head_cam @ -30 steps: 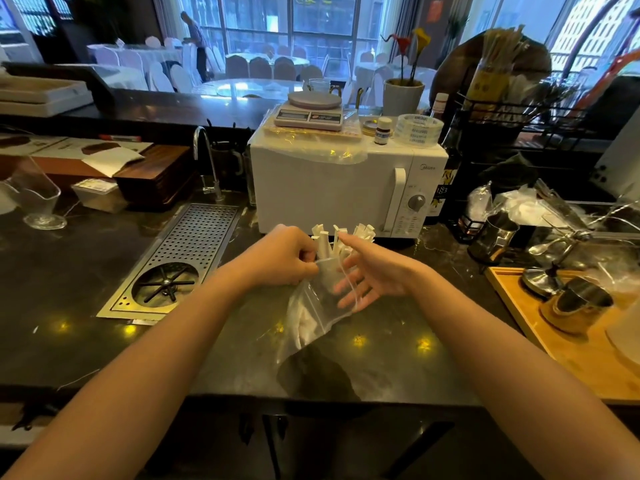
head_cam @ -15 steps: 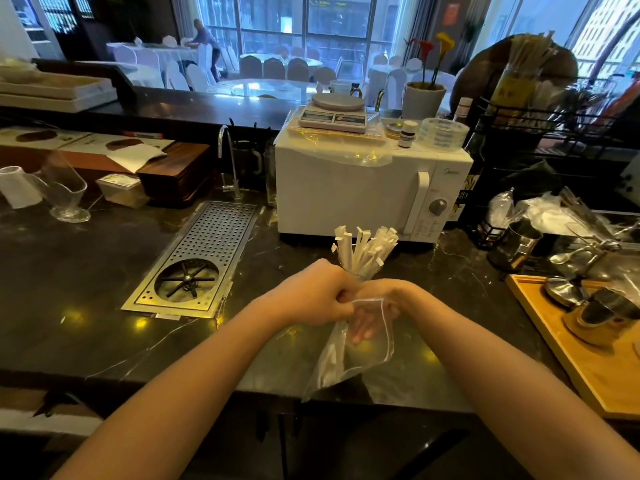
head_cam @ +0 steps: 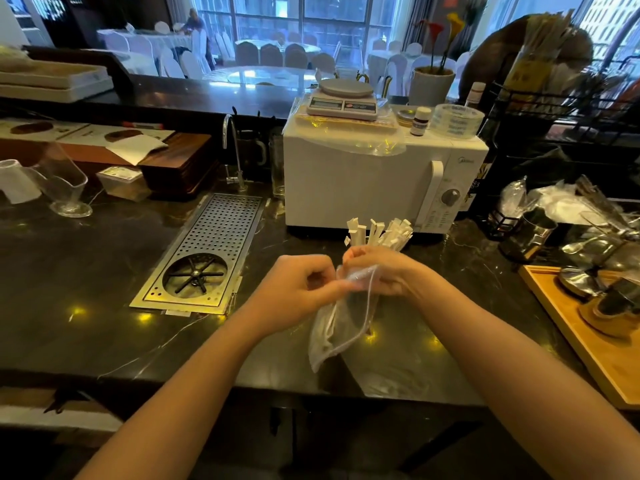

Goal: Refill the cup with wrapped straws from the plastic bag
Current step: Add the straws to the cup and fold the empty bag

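The left hand point(head_cam: 298, 289) pinches the mouth of the plastic bag point(head_cam: 341, 320), while the right hand point(head_cam: 377, 268) closes around a bundle of wrapped straws point(head_cam: 379, 232) whose tops fan up in front of the microwave point(head_cam: 363, 181). The bag hangs limp above the dark counter point(head_cam: 104, 306). This looks like the drawing-out step; next the bundle must come clear and go to the cup, which I cannot pick out.

Two bare forearms come up from the bottom edge of the view, one at each side. No sleeve, cuff, watch, bracelet or glove shows anywhere along them. The left hand point(head_cam: 298, 289) and the right hand point(head_cam: 384, 271) are both bare, with no ring visible on the fingers point(head_cam: 353, 252). Fingernails look short and unpainted, though the picture is too soft there to be sure.
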